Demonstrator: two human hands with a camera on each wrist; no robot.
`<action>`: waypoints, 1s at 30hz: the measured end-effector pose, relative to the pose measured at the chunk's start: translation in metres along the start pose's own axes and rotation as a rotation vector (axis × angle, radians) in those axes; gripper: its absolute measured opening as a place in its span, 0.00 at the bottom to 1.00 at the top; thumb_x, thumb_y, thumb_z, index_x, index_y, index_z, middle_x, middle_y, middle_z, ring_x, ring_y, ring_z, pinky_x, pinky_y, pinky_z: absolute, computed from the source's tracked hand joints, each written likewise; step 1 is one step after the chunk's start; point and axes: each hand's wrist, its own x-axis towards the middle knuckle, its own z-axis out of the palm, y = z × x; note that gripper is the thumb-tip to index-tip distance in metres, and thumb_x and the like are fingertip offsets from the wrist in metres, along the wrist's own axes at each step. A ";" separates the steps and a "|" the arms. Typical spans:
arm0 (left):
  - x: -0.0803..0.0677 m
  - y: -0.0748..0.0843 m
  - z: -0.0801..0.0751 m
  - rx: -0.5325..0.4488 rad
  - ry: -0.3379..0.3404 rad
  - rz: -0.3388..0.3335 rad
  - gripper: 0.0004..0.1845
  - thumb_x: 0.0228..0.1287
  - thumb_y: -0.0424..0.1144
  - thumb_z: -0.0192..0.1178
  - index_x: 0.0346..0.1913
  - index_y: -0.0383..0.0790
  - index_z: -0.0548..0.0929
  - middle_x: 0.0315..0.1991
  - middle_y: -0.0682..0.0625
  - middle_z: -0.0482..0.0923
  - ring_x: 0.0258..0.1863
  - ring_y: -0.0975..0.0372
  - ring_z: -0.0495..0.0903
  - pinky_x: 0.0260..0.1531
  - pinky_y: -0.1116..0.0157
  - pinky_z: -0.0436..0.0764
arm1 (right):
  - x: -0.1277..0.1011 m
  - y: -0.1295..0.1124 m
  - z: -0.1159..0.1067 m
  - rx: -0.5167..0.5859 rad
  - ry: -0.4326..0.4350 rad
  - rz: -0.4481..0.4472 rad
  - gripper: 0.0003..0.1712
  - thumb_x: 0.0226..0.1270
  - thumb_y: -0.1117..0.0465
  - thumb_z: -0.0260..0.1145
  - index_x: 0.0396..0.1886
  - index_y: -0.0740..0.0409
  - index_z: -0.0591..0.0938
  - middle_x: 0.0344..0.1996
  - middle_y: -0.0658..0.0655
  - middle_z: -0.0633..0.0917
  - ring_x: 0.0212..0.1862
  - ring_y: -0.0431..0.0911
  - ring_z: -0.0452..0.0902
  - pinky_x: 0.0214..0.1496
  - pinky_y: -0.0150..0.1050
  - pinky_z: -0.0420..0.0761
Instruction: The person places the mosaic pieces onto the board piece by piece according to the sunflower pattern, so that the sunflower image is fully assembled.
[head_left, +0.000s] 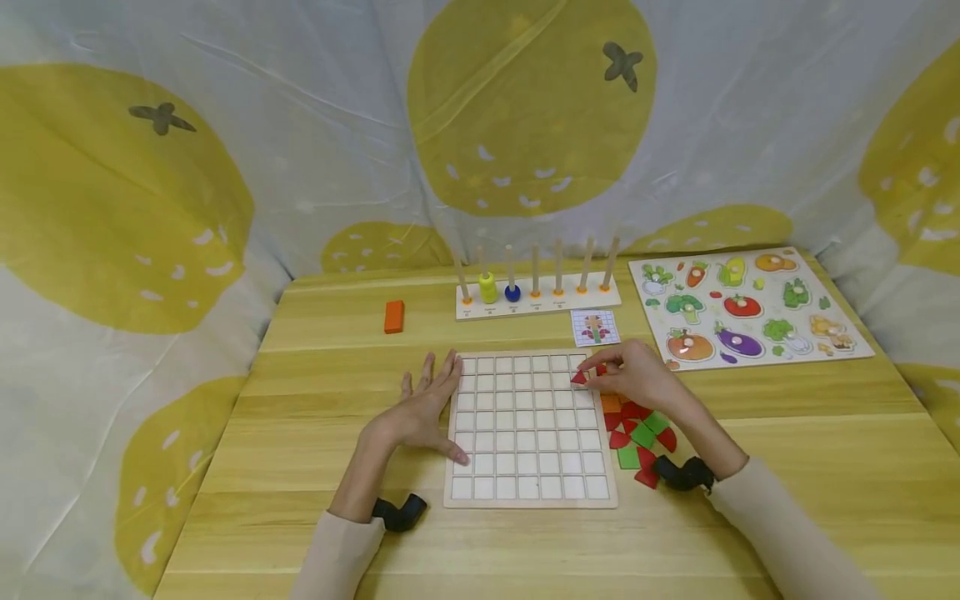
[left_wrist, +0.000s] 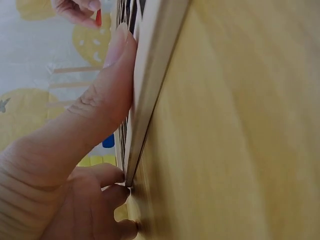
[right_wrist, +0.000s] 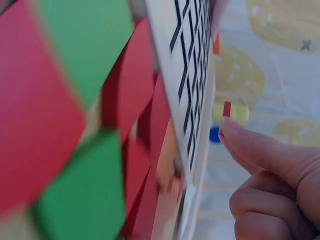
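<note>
A wooden grid board [head_left: 531,503] with rows of pale square cells lies on the table in the head view. My left hand [head_left: 416,417] rests spread at its left side, thumb on the frame and fingertips along the edge. Over the board's upper right corner, my right hand [head_left: 633,379] pinches a small red piece [head_left: 578,378] between thumb and index finger. That red piece [right_wrist: 227,109] is seen edge-on in the right wrist view, raised above the board. Beside the board's right edge lie loose red pieces with curved sides, green squares [head_left: 628,457] and orange pieces [head_left: 611,403].
A small pattern card [head_left: 596,327] lies behind the board. Farther back stands a peg rack [head_left: 540,307] with yellow and blue beads. A vegetable puzzle board [head_left: 847,354] is at the back right, and an orange block [head_left: 393,317] at the back left.
</note>
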 end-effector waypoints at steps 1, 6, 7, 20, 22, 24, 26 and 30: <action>0.000 0.000 0.000 0.001 0.000 0.000 0.82 0.39 0.56 0.85 0.84 0.40 0.31 0.85 0.46 0.20 0.82 0.43 0.16 0.75 0.31 0.24 | 0.003 -0.003 0.004 -0.003 -0.006 -0.014 0.10 0.63 0.63 0.77 0.44 0.57 0.92 0.13 0.45 0.58 0.18 0.39 0.51 0.22 0.31 0.54; 0.001 0.002 0.000 0.004 -0.004 -0.004 0.82 0.39 0.55 0.85 0.83 0.40 0.31 0.84 0.46 0.19 0.82 0.43 0.16 0.75 0.31 0.24 | 0.015 -0.016 0.019 -0.004 -0.027 -0.007 0.11 0.61 0.65 0.77 0.44 0.58 0.93 0.12 0.46 0.59 0.19 0.41 0.52 0.23 0.31 0.55; 0.001 0.002 0.000 0.004 -0.005 -0.006 0.82 0.39 0.55 0.85 0.83 0.40 0.31 0.84 0.46 0.19 0.82 0.44 0.16 0.75 0.31 0.24 | 0.017 -0.018 0.022 0.001 -0.031 0.006 0.11 0.61 0.65 0.77 0.44 0.58 0.93 0.12 0.46 0.59 0.19 0.41 0.53 0.23 0.31 0.55; 0.001 0.002 0.001 -0.001 -0.017 -0.007 0.81 0.41 0.55 0.84 0.83 0.39 0.30 0.84 0.44 0.18 0.81 0.43 0.15 0.75 0.32 0.24 | 0.034 -0.022 0.031 0.061 -0.069 0.050 0.12 0.61 0.63 0.78 0.45 0.56 0.93 0.11 0.47 0.61 0.19 0.42 0.52 0.24 0.33 0.56; 0.001 0.001 0.001 -0.003 -0.016 -0.006 0.81 0.41 0.55 0.84 0.83 0.39 0.30 0.84 0.44 0.18 0.81 0.43 0.15 0.75 0.32 0.23 | 0.035 -0.020 0.031 0.089 -0.074 0.053 0.12 0.61 0.64 0.78 0.45 0.57 0.93 0.11 0.47 0.60 0.19 0.42 0.51 0.24 0.33 0.55; 0.001 0.000 0.001 -0.006 -0.015 -0.008 0.81 0.41 0.55 0.84 0.83 0.39 0.30 0.84 0.44 0.19 0.81 0.43 0.15 0.75 0.32 0.23 | 0.035 -0.019 0.032 0.112 -0.077 0.053 0.12 0.61 0.64 0.78 0.45 0.58 0.93 0.10 0.46 0.60 0.19 0.42 0.50 0.24 0.32 0.55; 0.001 0.000 0.001 -0.006 -0.013 -0.009 0.81 0.41 0.55 0.84 0.83 0.39 0.31 0.84 0.44 0.19 0.82 0.43 0.16 0.75 0.31 0.23 | 0.036 -0.019 0.032 0.125 -0.082 0.057 0.11 0.61 0.65 0.78 0.44 0.58 0.93 0.10 0.46 0.60 0.19 0.42 0.49 0.24 0.32 0.54; 0.000 0.000 0.001 -0.004 -0.009 -0.006 0.81 0.41 0.55 0.84 0.84 0.39 0.31 0.84 0.44 0.20 0.82 0.43 0.16 0.75 0.31 0.24 | 0.038 -0.018 0.033 0.130 -0.102 0.062 0.11 0.61 0.66 0.78 0.44 0.58 0.93 0.10 0.46 0.62 0.20 0.41 0.49 0.24 0.31 0.54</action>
